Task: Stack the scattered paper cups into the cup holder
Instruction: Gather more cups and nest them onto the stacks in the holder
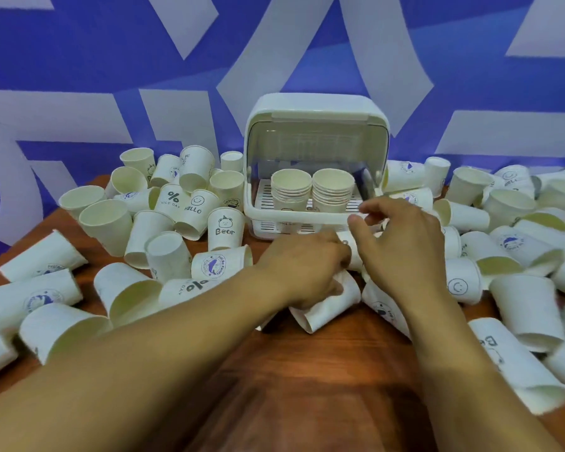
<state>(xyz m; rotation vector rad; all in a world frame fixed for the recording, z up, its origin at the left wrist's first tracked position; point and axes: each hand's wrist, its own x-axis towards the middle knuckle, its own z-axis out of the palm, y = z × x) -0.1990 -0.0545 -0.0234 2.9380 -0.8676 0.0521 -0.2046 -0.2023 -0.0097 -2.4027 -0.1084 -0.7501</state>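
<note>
Gripping a lying cup [330, 308] in our left hand [307, 269], fingers curled (right hand [402, 246] fingers spread), we risk crushing its thin wall.

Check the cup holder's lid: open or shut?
Open: the lid is flipped up, exposing two cup stacks inside the cup holder.

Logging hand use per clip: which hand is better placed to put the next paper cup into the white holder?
Left, probably. The left hand grips a white paper cup lying before the white plastic cup holder; the right hand hovers, apparently empty, at its front rim.
</note>
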